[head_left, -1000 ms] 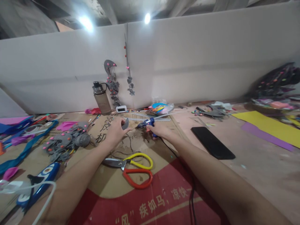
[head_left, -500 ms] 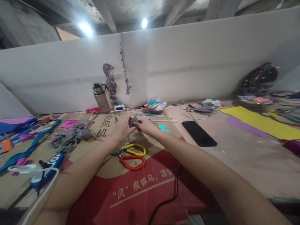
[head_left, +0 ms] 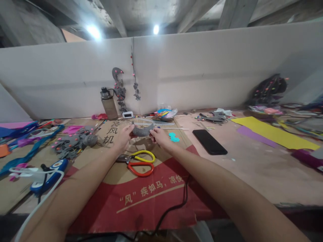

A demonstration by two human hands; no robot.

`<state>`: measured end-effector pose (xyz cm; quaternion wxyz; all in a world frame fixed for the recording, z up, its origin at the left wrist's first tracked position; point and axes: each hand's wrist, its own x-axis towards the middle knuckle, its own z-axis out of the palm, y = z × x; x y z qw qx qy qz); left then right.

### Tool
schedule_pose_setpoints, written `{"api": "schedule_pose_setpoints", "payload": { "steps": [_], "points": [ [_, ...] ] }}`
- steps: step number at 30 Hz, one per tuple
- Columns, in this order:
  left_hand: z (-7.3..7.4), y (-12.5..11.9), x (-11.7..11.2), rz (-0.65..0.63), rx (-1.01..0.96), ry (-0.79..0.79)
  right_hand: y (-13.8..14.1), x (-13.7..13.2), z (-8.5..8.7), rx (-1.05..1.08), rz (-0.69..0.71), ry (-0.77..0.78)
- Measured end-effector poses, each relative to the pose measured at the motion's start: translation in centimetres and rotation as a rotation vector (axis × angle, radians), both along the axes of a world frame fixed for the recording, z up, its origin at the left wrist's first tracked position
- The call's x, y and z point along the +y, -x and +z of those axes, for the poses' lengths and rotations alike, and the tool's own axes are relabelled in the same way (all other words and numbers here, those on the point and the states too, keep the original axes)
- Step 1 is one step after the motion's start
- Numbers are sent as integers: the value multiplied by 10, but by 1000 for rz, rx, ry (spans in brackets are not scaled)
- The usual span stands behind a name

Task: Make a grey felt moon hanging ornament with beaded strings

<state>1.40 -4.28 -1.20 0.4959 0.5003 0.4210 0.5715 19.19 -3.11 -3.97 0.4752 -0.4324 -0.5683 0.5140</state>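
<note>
Two bare hands share one grey piece (head_left: 142, 131), a felt-looking crescent with its tips turned up, held over the far part of the cardboard (head_left: 151, 208). The left hand (head_left: 123, 137) has its fingers clamped on the left tip; the right hand (head_left: 159, 137) pinches the right tip between thumb and fingers.

Just nearer to me lies one pair of scissors (head_left: 129, 158), metal blades to the left, with one yellow loop and one red loop, both smooth. To the right rests one flat black phone (head_left: 210, 142), and between it and the hands one scalloped turquoise scrap (head_left: 173, 137).

Farther right are two sheets, one yellow (head_left: 272, 131) and one purple (head_left: 256, 136), the purple partly tucked under the yellow. At the far side, one translucent bottle (head_left: 109, 106) with a dark cap stands before a smooth white partition (head_left: 189, 60), where two grey strung hangings (head_left: 118, 85) dotted with pink and red beads droop.

On the left, a heap of grey pieces (head_left: 68, 144) seems fuzzy and bead-studded, too tangled for me to count fairly.
</note>
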Motion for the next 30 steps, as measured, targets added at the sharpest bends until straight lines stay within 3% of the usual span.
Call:
{"api": "schedule_pose_setpoints", "payload": {
  "steps": [4,12,19,22,30],
  "points": [
    [-9,1,2,-71,-65,48,2,-6,-12,-32,-33,-18],
    [-16,6,3,21,-107,182,3,-9,-20,-87,-60,-114],
    [-14,2,-2,-150,-105,182,3,-9,-20,-76,-93,-146],
    [-16,3,0,-138,-110,193,4,-10,-20,-20,-80,-142],
    [-22,6,6,-141,-131,228,9,-9,-20,175,-204,-213]
  ]
}}
